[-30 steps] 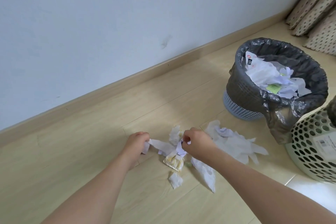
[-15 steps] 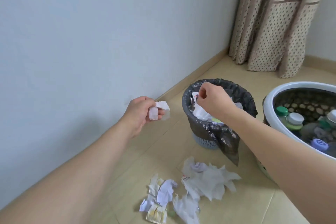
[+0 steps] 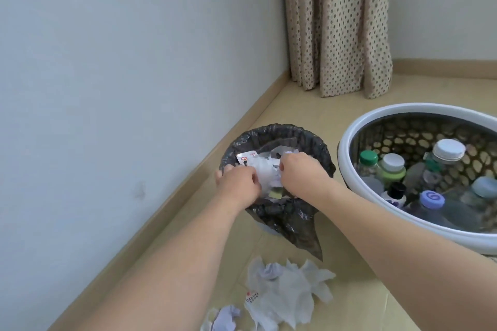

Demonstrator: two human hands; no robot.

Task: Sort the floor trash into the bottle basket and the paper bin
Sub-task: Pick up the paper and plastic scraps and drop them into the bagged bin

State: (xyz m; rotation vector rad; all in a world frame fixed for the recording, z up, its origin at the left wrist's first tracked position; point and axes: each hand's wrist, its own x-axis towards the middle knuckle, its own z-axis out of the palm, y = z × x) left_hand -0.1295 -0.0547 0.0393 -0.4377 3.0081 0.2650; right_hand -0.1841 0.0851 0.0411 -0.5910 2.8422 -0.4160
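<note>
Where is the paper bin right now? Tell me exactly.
In the head view the paper bin stands at centre, against the wall's baseboard, left of the bottle basket, with both hands over its opening.

I see a plain pale grey-white painted wall [image 3: 113,67] on the left, with a faint smudge low down. A light tan wooden skirting board [image 3: 193,183] runs along its foot, meeting a pale wood-grain plank floor [image 3: 304,105]. In the corner hangs a beige dotted fabric curtain [image 3: 338,24] with brown stripes, reaching the floor. The daylight is soft and even.
</note>
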